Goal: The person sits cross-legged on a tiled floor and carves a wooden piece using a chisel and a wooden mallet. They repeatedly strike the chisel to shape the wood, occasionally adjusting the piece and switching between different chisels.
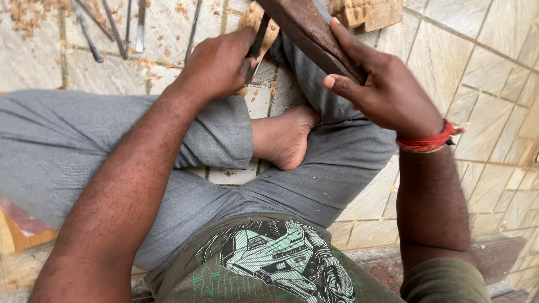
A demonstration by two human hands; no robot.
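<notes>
— Gripping that chisel [257, 47] low, are they?

— Yes, the left hand [216, 66] has its fingers wrapped tight around the thin metal shaft, tip aimed at the pale carved wood piece [259, 22] on the floor just past the knees.

— And the dark block?

— A wooden mallet [306, 31], by the look of it. The right hand [382, 92] holds it with thumb underneath and fingers closed along the top, angled down toward the chisel's head.

— How would you do this well?

— I'd judge short, square taps best, the shaft kept steady so the edge doesn't skid off the carving. That bare foot [283, 137] sits close below, so a slip matters.

— Anything else around?

— More chisels [112, 28] lie in a row on the tiled floor [483, 62] at upper left, with wood chips [25, 14] scattered near them. Another carved block [370, 12] rests at the top edge. A red thread band [429, 143] circles the right wrist.
</notes>
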